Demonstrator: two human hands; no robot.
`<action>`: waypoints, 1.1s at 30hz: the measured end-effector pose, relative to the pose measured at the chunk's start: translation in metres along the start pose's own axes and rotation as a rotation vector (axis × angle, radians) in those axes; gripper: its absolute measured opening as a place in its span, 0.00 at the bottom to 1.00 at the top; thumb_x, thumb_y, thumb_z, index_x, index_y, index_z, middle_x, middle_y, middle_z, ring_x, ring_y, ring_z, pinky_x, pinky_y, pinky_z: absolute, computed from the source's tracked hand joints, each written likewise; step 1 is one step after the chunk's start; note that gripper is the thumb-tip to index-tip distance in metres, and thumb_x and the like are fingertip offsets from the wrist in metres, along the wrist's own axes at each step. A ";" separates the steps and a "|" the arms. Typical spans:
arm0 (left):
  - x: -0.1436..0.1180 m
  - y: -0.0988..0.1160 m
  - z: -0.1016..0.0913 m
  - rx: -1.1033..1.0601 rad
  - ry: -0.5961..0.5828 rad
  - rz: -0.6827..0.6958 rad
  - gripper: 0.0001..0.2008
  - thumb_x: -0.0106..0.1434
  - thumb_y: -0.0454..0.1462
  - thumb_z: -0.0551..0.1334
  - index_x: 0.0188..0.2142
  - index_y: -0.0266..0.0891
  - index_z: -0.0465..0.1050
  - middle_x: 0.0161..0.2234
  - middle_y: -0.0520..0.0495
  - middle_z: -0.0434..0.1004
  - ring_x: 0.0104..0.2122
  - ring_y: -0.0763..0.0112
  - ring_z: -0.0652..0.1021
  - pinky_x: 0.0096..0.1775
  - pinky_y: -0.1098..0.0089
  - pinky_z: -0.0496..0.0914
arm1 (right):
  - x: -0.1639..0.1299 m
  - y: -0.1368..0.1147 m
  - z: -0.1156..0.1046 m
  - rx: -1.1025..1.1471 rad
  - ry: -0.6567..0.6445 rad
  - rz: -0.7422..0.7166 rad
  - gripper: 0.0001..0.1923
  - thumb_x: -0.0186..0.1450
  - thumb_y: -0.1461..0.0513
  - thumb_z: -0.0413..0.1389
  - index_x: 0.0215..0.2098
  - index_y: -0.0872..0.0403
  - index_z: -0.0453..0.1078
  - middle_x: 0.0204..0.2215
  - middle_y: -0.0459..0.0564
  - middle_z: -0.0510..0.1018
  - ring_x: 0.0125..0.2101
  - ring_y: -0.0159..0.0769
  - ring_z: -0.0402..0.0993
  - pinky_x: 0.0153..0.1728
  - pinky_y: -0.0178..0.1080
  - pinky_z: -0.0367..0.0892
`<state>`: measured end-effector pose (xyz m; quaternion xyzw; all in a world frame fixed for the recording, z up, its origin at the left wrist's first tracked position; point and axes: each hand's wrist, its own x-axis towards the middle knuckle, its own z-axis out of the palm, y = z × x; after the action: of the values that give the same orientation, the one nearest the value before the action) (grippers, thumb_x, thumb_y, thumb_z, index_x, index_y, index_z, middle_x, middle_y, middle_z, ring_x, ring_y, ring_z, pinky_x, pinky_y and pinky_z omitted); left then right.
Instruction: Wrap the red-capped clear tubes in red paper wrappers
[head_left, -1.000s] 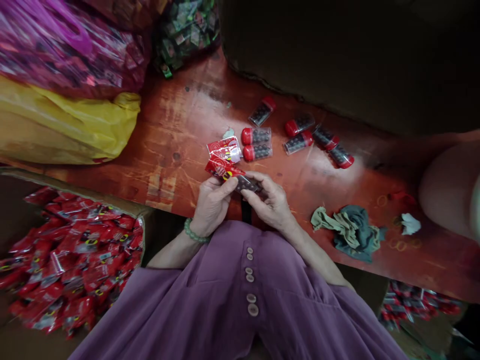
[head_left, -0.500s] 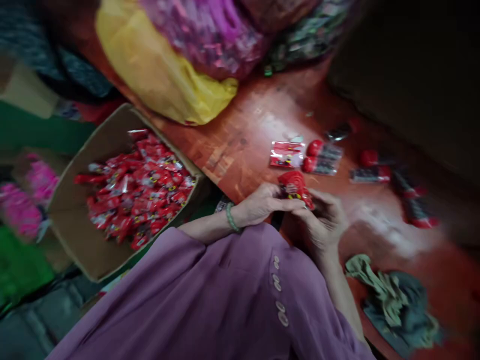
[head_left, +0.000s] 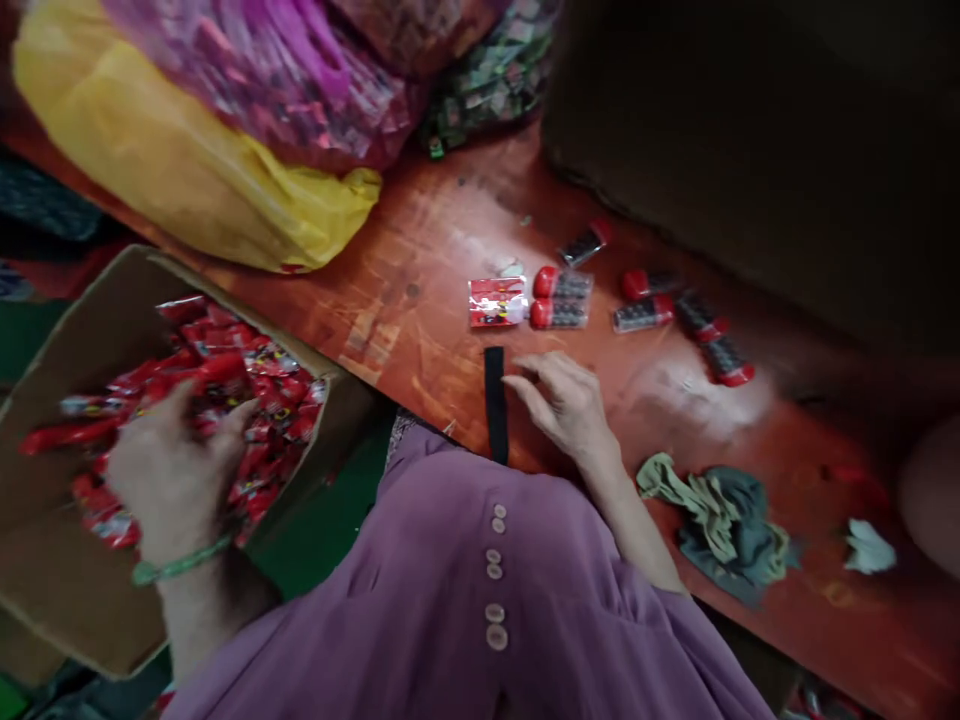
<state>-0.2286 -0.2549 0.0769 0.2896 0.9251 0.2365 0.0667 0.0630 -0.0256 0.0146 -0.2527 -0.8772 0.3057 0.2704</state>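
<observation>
Red packets (head_left: 225, 400) heaped in cardboard box (head_left: 67, 590) left of table (head_left: 420, 260). Left hand (head_left: 169, 480) spread over heap, nothing pinched, drop-off step by the look. Right hand (head_left: 566, 405) loosely open on table beside black strip (head_left: 495, 400). Next pick likely needs loose sleeve (head_left: 497, 302) plus red-capped tube (head_left: 559, 314).

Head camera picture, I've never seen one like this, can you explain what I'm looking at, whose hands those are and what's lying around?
The camera sits on a person's head and looks down, so the purple buttoned garment and both hands are the wearer's own. The left hand, with a green bead bracelet, is spread over red foil packets in an open cardboard box; whether it grips one is unclear. The right hand rests open on the worn red wooden table, holding nothing, beside a black strip. Beyond it lie small clear red-capped tubes of dark beads, one red packet, crumpled green cloths, and a yellow plastic bag.
</observation>
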 end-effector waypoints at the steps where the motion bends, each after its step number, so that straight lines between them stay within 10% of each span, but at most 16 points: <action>1: 0.003 -0.002 0.000 0.106 0.075 0.040 0.29 0.55 0.44 0.72 0.56 0.67 0.70 0.47 0.53 0.80 0.57 0.31 0.68 0.46 0.39 0.61 | -0.001 0.006 -0.002 -0.059 0.013 0.034 0.08 0.72 0.58 0.55 0.42 0.53 0.73 0.31 0.51 0.79 0.33 0.38 0.74 0.36 0.41 0.71; 3: 0.007 0.011 0.011 0.171 0.184 0.171 0.33 0.58 0.45 0.70 0.61 0.65 0.65 0.56 0.50 0.75 0.59 0.33 0.68 0.50 0.35 0.61 | 0.000 0.015 -0.005 -0.146 0.012 0.075 0.09 0.72 0.59 0.53 0.43 0.53 0.73 0.33 0.52 0.79 0.36 0.40 0.73 0.39 0.44 0.70; 9: 0.012 0.112 0.117 -0.174 -0.031 0.903 0.16 0.65 0.39 0.65 0.53 0.42 0.74 0.46 0.42 0.79 0.46 0.57 0.77 0.49 0.53 0.74 | 0.007 0.024 -0.002 -0.342 -0.030 0.134 0.10 0.72 0.61 0.52 0.44 0.55 0.75 0.37 0.55 0.78 0.40 0.44 0.69 0.42 0.47 0.68; 14: 0.021 0.150 0.181 -0.154 -0.266 0.968 0.16 0.71 0.38 0.57 0.53 0.34 0.74 0.52 0.33 0.75 0.53 0.53 0.74 0.56 0.51 0.68 | 0.005 0.033 -0.010 -0.514 0.010 0.182 0.11 0.72 0.61 0.53 0.47 0.53 0.75 0.40 0.55 0.78 0.41 0.45 0.68 0.43 0.48 0.66; 25: 0.041 0.153 0.194 -0.174 -0.113 0.984 0.14 0.70 0.36 0.55 0.36 0.41 0.79 0.38 0.42 0.80 0.35 0.63 0.73 0.39 0.61 0.70 | 0.027 0.053 -0.013 -0.524 -0.172 0.271 0.17 0.71 0.59 0.54 0.57 0.54 0.70 0.54 0.60 0.75 0.50 0.53 0.66 0.46 0.54 0.62; 33: 0.044 0.164 0.188 -0.059 -0.253 0.945 0.16 0.72 0.39 0.54 0.37 0.36 0.79 0.36 0.40 0.77 0.35 0.61 0.72 0.38 0.62 0.69 | 0.019 0.061 -0.011 -0.313 -0.103 0.313 0.21 0.76 0.58 0.42 0.57 0.58 0.69 0.47 0.62 0.79 0.47 0.49 0.72 0.49 0.53 0.67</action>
<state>-0.1330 -0.0367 -0.0093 0.7021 0.6702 0.2298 0.0721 0.0732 0.0324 -0.0128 -0.4086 -0.8767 0.2166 0.1323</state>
